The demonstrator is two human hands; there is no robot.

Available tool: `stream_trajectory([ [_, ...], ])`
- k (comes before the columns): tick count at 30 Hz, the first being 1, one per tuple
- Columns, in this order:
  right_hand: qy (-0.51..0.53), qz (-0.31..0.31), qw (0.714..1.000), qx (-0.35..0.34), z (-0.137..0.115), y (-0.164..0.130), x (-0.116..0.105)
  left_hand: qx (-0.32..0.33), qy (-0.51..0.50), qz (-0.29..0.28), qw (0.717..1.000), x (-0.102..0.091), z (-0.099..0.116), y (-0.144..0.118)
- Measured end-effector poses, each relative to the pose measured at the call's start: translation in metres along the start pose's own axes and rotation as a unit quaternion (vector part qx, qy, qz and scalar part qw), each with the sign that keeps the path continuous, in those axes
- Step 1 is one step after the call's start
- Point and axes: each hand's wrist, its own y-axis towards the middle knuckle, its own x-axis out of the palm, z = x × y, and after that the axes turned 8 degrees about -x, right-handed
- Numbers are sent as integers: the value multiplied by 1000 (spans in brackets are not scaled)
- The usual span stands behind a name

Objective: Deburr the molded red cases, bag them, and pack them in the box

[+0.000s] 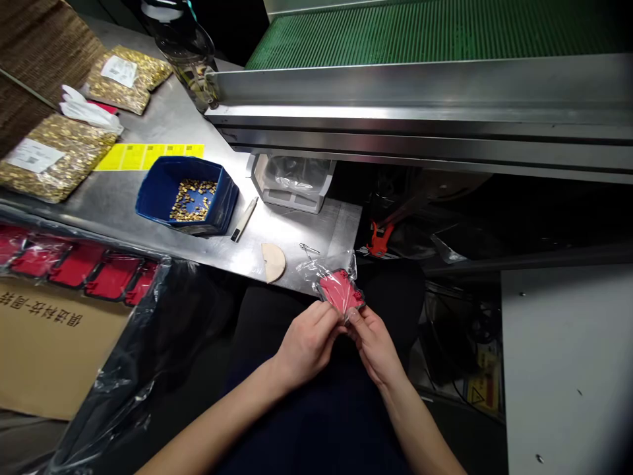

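Both forearms come up from six o'clock and meet just below the middle of the view, over a dark lap. Left hand (pixel 307 343) and right hand (pixel 374 344) sit side by side, thumbs almost touching, and between them they pinch the near edge of a small red part (pixel 341 292) that is half inside a clear plastic sleeve (pixel 324 269). Fingers of both hands are curled closed on that near edge, the left at seven o'clock of the part and the right at five o'clock, so the sleeve's loose end points away toward twelve o'clock; this two-sided hold probably keeps the thin film taut and the part flat.

At ten o'clock from the hands a blue bin (pixel 163 198) of small brass pieces stands on the steel bench (pixel 316 231), within easy reach. Sealed bags of brass pieces (pixel 54 155) lie farther out at ten o'clock. Red parts in film (pixel 84 264) rest on a cardboard box (pixel 44 343) at nine o'clock. A green conveyor (pixel 420 33) runs across twelve o'clock.
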Motion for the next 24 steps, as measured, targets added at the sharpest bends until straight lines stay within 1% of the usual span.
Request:
stream_trajectory([
  [2,2,0,1000,-3,-2,2,5,4,-29,0,1000,-3,4,2],
  [3,-12,-1,1000,-6,-3,3,7,-10,-47,6,999,-5,4,4],
  [5,-66,-18,998,-14,-7,4,11,-62,-76,35,995,-12,1,9],
  [7,-154,-31,987,-28,-11,5,12,-124,-86,79,985,-23,-3,16],
  [8,-213,-24,976,-45,-15,5,12,-148,-85,94,981,-29,-6,19],
  [9,-276,-4,959,-72,-18,6,12,-165,-82,101,978,-34,-8,22],
  [11,-395,61,905,-144,-27,12,9,-179,-82,97,976,-45,-14,29],
  [12,-437,87,877,-180,-33,18,8,-181,-86,89,976,-49,-16,31],
  [13,-462,94,857,-208,-38,26,5,-181,-92,81,976,-52,-19,34],
  [14,-472,79,849,-225,-44,36,3,-181,-100,72,976,-55,-21,36],
  [15,-469,46,851,-231,-50,47,1,-181,-108,64,975,-57,-24,37],
  [17,-447,-45,866,-221,-62,72,-2,-182,-120,50,975,-60,-28,40],
  [19,-435,-121,869,-202,-72,95,-3,-185,-126,42,974,-62,-30,40],
  [22,-444,-183,859,-177,-81,121,-3,-195,-126,49,971,-63,-29,38],
  [24,-444,-210,857,-157,-82,132,-2,-227,-110,67,965,-60,-25,36],
])
